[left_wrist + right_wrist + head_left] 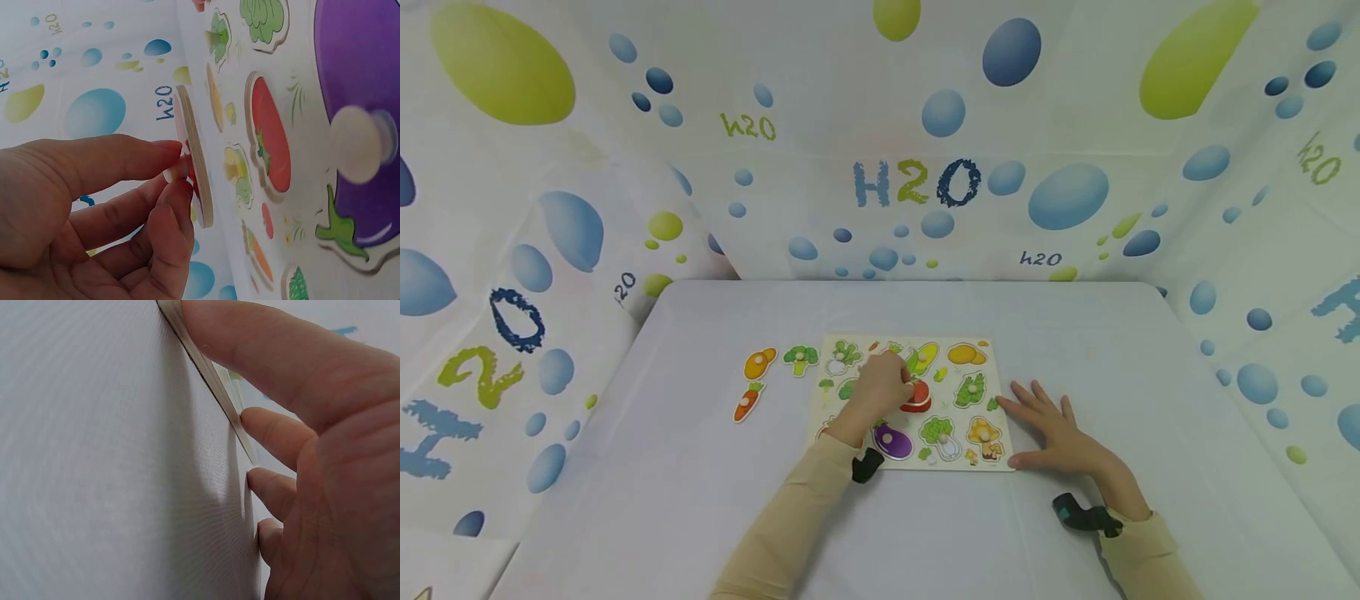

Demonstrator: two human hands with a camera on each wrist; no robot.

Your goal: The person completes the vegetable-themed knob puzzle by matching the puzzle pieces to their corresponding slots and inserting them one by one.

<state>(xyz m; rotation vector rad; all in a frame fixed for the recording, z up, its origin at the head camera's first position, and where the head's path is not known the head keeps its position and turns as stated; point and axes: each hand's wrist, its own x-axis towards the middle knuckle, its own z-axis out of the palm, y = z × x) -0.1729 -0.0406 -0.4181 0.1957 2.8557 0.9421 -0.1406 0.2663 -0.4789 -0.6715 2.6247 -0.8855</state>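
My left hand (880, 387) is over the middle of a wooden vegetable puzzle board (868, 458). Its thumb and fingers pinch the small knob of a red tomato puzzle piece (199, 162), which is tilted up on edge and raised off the board in the left wrist view. Beside that piece lies the board's printed red tomato recess (272, 134). Nearer the camera is the purple eggplant piece (892, 442) with its round knob. My right hand (1060, 437) has its fingers spread along the board's right side, the thumb at the lower right corner and the forefinger on the edge.
Left of the board, three loose knobbed pieces lie on the white table (662, 500): an orange one (760, 363), a carrot (747, 402) and a broccoli (801, 358). Mushroom (987, 437) and cabbage (942, 437) pieces sit in the board. A patterned curtain (820, 83) surrounds the table.
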